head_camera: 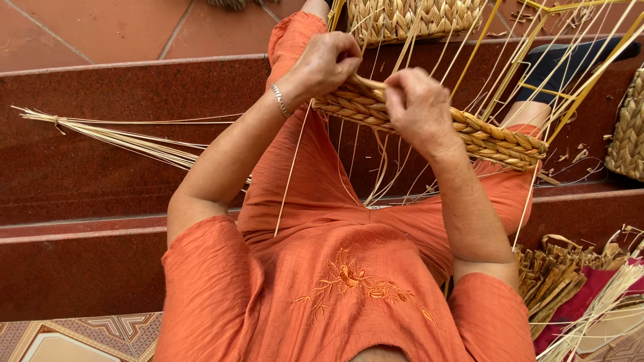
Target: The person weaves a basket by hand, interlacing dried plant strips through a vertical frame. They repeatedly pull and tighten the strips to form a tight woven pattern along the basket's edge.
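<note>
A half-woven basket (pixel 416 23) of pale braided straw on a yellow wire frame (pixel 577 87) rests over my knees. Its braided edge (pixel 496 137) runs from centre to the right. My left hand (pixel 325 64), a silver bracelet on its wrist, grips the braid at its left end. My right hand (pixel 417 107) pinches a straw strand against the braid just beside it. Thin loose straws (pixel 295 161) hang from the weave down over my orange trousers.
I sit on dark red stone steps (pixel 87 174). A tied bundle of thin straws (pixel 127 141) lies on the step at left. Dried flat fibre strips (pixel 553 271) are piled at lower right, beside more straws (pixel 597 308). Another woven piece (pixel 627 131) stands at the right edge.
</note>
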